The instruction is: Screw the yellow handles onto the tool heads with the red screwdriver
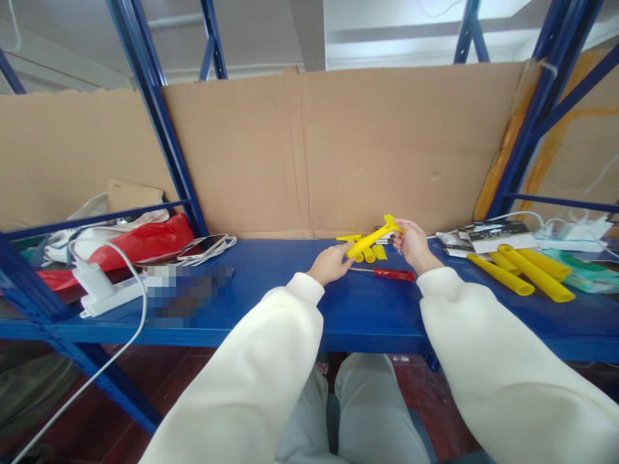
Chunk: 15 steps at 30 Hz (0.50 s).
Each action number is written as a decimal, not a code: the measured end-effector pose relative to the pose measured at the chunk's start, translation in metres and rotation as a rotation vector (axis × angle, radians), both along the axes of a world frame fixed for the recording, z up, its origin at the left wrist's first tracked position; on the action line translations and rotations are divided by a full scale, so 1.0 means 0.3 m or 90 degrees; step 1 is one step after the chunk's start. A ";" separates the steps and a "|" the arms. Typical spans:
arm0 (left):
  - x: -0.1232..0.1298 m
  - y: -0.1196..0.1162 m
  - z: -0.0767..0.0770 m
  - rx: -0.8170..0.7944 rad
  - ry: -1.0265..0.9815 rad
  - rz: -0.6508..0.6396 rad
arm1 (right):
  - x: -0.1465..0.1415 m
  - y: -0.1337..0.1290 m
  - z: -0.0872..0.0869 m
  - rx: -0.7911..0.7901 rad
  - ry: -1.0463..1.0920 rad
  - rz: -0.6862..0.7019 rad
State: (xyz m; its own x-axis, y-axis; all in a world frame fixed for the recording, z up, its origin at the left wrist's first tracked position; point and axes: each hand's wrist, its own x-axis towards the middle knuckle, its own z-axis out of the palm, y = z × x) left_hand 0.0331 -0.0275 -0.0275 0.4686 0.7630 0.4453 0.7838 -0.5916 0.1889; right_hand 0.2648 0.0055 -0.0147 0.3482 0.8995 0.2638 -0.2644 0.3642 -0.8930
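Note:
A yellow plastic tube with a forked end (367,241) is held slanting above the blue shelf. My left hand (330,264) is closed around its lower end. By the forked end my right hand (413,245) has its fingers pinched together; what they hold is too small to make out. Beneath the tube lie several short yellow tube pieces (369,256), partly hidden by it. A screwdriver with a red handle (394,275) lies on the shelf below my hands, its shaft pointing left.
Several longer yellow tubes (503,275) lie at the right, beside small boxes (501,237) and a green plastic packet (587,274). A white power strip (111,295), a cable and a red bag (155,240) are at the left. Cardboard (387,142) backs the blue shelf (271,277).

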 end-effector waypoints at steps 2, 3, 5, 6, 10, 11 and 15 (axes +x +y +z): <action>0.002 -0.008 0.010 0.009 -0.003 0.005 | 0.002 -0.001 0.003 -0.006 0.014 0.015; 0.002 -0.011 0.016 0.019 -0.008 0.011 | 0.001 0.000 0.003 -0.004 0.016 0.030; 0.003 -0.016 0.025 0.041 -0.015 0.036 | -0.001 0.001 0.003 0.003 0.006 0.061; 0.003 -0.018 0.029 0.049 -0.014 0.057 | -0.002 0.002 0.001 0.004 -0.007 0.072; 0.007 -0.023 0.038 0.043 0.021 0.173 | 0.001 0.001 -0.007 -0.014 -0.067 0.066; 0.009 -0.024 0.038 0.036 0.035 0.199 | 0.000 0.000 -0.009 -0.018 -0.077 0.060; 0.017 -0.020 0.034 -0.011 0.105 0.237 | -0.011 -0.009 -0.008 -0.041 -0.117 0.067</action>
